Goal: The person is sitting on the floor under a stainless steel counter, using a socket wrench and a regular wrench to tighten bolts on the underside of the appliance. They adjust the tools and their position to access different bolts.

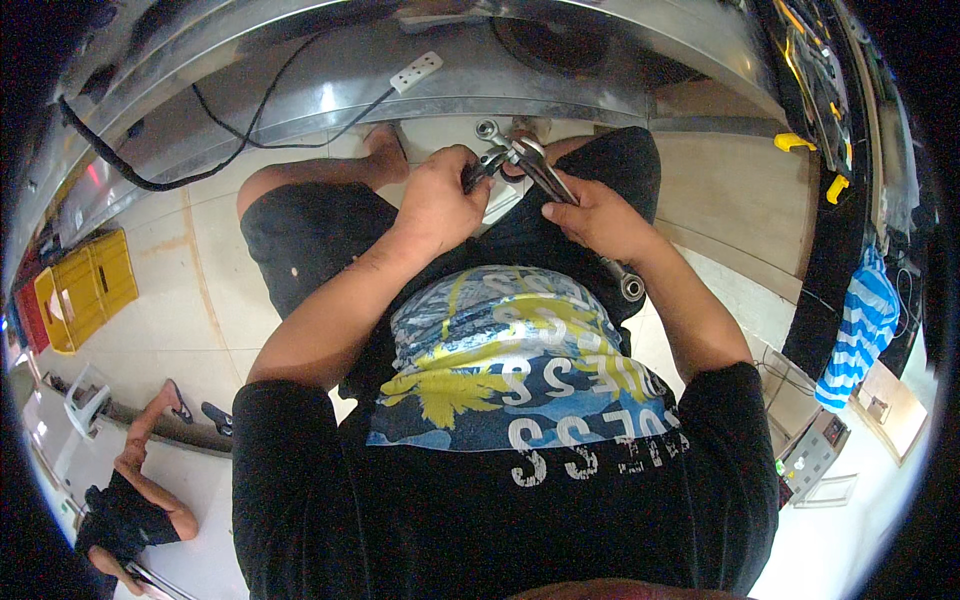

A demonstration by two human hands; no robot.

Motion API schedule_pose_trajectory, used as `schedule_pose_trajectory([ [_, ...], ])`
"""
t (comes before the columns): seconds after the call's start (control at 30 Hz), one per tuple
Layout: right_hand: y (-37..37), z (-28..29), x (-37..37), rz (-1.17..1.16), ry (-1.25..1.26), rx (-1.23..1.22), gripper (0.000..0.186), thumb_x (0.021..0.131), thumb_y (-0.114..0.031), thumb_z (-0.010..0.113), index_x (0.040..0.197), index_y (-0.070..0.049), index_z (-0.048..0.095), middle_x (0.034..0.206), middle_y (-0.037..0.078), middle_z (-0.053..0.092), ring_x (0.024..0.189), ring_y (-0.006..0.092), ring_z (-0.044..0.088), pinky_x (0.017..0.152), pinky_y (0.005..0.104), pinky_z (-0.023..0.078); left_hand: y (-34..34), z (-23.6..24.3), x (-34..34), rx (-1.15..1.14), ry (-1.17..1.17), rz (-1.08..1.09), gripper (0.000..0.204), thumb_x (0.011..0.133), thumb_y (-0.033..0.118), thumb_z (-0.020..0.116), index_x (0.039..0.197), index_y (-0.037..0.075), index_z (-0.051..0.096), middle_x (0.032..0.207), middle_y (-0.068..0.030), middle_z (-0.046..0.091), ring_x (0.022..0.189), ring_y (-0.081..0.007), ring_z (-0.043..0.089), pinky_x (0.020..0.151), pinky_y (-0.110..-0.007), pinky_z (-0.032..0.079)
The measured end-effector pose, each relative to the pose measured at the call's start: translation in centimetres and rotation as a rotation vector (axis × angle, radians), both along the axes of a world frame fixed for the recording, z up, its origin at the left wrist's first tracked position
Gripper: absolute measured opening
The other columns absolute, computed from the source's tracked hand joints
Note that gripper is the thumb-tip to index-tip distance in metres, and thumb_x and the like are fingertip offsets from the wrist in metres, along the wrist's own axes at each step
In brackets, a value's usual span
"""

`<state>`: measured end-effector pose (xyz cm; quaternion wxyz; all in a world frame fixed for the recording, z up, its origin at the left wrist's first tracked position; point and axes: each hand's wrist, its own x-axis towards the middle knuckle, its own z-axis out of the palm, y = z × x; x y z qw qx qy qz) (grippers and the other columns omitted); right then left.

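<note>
In front of my lap, my left hand (442, 200) is closed on a dark-handled tool (480, 172), which meets a cluster of steel heads. My right hand (590, 215) is wrapped round a long steel wrench (547, 178) angled up to that cluster. A ring end (630, 285) sticks out below my right hand, and a small steel ring end (487, 130) stands at the top of the cluster. Exactly how the metal pieces join is unclear. A pale flat object (503, 203) lies behind my hands, partly hidden.
A steel structure (330, 70) spans ahead, with black cables and a white power strip (415, 72). Yellow-black tools (820, 90) and a striped blue cloth (855, 320) are at right, a yellow crate (90, 290) at left. Another person (135, 520) sits at lower left.
</note>
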<state>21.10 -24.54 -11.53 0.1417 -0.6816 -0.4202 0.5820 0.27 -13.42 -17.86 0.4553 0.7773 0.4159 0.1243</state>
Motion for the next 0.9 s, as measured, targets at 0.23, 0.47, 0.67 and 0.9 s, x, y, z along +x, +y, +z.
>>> schedule_pose_trajectory([
  [0.23,0.6,0.3,-0.7,-0.080,0.098,-0.159,0.045,0.096,-0.021,0.060,0.138,-0.006,0.056,0.116,0.016,0.071,0.108,0.0265,0.065,0.100,0.0364,0.046,-0.4,-1.2,-0.3,-0.015,-0.027,0.070,0.036,0.084,0.027,0.079,0.102,-0.001,0.065,0.090,-0.0217,0.070,0.085,-0.0402,0.069,0.077,-0.045,0.055],
  [0.47,0.3,-0.2,-1.1,-0.044,0.043,0.055,0.045,0.097,-0.022,0.060,0.138,-0.005,0.056,0.121,0.016,0.069,0.113,0.0264,0.064,0.102,0.0366,0.045,0.4,0.2,-0.1,-0.089,0.121,0.106,0.033,0.085,0.028,0.078,0.099,-0.001,0.068,0.088,-0.0220,0.071,0.083,-0.0397,0.070,0.077,-0.045,0.055],
  [0.67,0.5,0.2,-1.1,-0.063,0.012,0.002,0.045,0.097,-0.022,0.060,0.139,-0.005,0.056,0.122,0.018,0.069,0.113,0.0283,0.065,0.102,0.0367,0.045,0.1,-0.7,-0.2,-0.072,0.011,0.101,0.025,0.084,0.017,0.075,0.092,-0.005,0.069,0.087,-0.0270,0.069,0.084,-0.0430,0.069,0.077,-0.046,0.055],
  [0.9,0.2,0.0,-1.2,-0.068,0.059,0.008,0.045,0.097,-0.022,0.060,0.139,-0.005,0.055,0.120,0.017,0.070,0.112,0.0257,0.065,0.101,0.0357,0.045,0.1,-0.8,-0.4,-0.034,0.007,0.060,0.024,0.084,0.019,0.072,0.095,-0.003,0.069,0.088,-0.0243,0.071,0.084,-0.0417,0.070,0.078,-0.045,0.055],
])
